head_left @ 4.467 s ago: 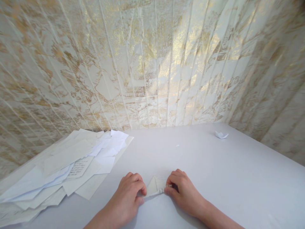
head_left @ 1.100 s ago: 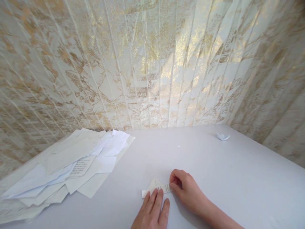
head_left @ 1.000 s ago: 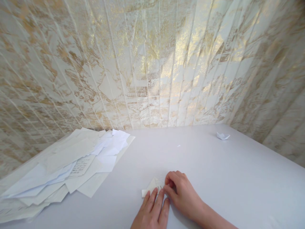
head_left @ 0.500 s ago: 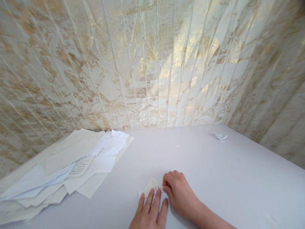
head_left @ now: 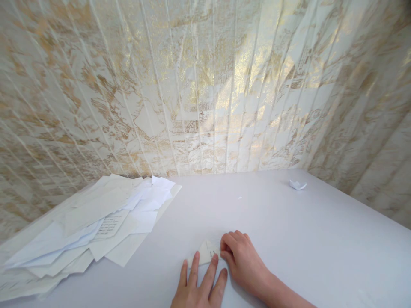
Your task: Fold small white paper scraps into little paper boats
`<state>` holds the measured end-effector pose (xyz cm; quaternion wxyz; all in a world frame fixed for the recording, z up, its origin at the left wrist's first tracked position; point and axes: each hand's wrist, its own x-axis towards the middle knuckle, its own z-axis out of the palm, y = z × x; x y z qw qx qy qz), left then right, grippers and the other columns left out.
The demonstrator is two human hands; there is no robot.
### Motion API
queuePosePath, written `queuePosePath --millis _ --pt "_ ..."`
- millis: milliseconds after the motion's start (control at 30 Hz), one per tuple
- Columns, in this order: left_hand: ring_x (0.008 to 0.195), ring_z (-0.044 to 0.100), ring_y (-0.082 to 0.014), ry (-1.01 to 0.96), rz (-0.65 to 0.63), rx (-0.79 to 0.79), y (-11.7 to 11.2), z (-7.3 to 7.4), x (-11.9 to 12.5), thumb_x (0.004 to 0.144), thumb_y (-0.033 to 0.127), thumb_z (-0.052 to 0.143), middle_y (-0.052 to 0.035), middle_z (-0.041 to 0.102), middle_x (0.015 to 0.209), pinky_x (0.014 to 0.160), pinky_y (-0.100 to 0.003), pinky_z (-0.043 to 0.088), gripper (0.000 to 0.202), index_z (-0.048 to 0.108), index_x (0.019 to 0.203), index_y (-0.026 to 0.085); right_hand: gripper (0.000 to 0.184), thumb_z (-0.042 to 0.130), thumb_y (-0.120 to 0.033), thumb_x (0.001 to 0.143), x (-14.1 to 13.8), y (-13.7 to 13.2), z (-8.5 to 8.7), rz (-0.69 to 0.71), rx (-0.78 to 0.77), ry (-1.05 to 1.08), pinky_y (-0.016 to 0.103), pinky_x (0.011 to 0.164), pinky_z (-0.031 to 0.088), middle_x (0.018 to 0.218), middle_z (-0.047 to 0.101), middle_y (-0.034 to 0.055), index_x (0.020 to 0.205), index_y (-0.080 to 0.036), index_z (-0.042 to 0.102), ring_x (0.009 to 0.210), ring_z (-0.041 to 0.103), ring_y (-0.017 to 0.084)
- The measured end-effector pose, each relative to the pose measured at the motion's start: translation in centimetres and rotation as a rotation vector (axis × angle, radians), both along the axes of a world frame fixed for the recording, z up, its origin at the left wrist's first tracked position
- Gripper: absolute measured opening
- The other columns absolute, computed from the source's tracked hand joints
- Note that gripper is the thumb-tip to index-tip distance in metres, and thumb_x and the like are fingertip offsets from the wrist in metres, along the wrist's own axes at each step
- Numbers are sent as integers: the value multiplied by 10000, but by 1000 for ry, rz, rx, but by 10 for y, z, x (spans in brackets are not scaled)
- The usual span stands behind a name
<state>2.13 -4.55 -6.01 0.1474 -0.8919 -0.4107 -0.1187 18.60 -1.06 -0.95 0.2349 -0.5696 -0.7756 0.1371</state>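
Note:
A small folded piece of paper (head_left: pixel 205 250), pale with a few dark marks, lies on the white table in front of me. Its top comes to a point. My left hand (head_left: pixel 201 280) rests over its lower edge, fingers spread and fingertips touching it. At the paper's right corner, my right hand (head_left: pixel 240 259) has its thumb and bent fingers pinched together on the edge. The bottom of the paper is partly hidden by my left fingers.
A spread pile of loose paper sheets (head_left: pixel 96 222) covers the left side of the table (head_left: pixel 276 222). Toward the back right sits a small folded white paper (head_left: pixel 298 185). A tiny paper scrap (head_left: pixel 239 198) lies near the middle. Patterned curtain-like fabric (head_left: pixel 205 85) rises behind.
My left hand's fingers have spread wider and shifted slightly left along the paper, now lying flatter over its lower edge. My right hand keeps its pinch at the right corner.

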Motion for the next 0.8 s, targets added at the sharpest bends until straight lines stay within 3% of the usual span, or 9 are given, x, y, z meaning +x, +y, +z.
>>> queuePosePath --millis 133,200,300,400,533,800 --pt "1138 434 -346 8 -78 -205 15 25 -7 788 189 476 -91 504 1247 900 -580 332 439 448 1218 271 149 512 -79 721 3 -3 3 66 10 84 284 720 318 812 569 5 807 -196 548 794 479 160" --pt "1144 429 -333 -9 -151 -332 21 41 -8 762 317 517 -97 515 1233 897 -548 358 434 473 1184 227 162 536 -84 715 4 -4 4 98 13 105 289 738 321 857 566 9 820 -205 560 829 474 167" --pt "1049 507 -235 -206 -45 -379 25 58 -7 724 253 568 -81 588 1101 905 -384 408 374 522 1086 174 175 552 -67 717 5 -3 4 131 37 50 279 723 327 850 567 6 818 -210 572 822 472 167" --pt "925 536 -170 -329 14 -374 29 61 -6 734 104 508 -39 592 1007 833 -303 445 271 552 985 197 156 516 -48 761 5 1 2 180 128 -117 261 672 329 782 569 7 765 -193 572 750 470 153" --pt "846 534 -162 -329 -11 -341 37 61 -7 761 49 441 -27 592 901 765 -300 462 234 580 886 188 175 496 -76 802 7 5 1 234 245 -312 263 598 310 703 561 8 669 -178 544 652 450 145" --pt "753 548 -154 -138 -7 -189 42 58 -7 790 42 427 -9 600 778 699 -280 479 208 582 824 176 111 555 -215 807 2 2 8 242 225 -315 259 616 306 749 580 9 704 -181 530 694 473 151"
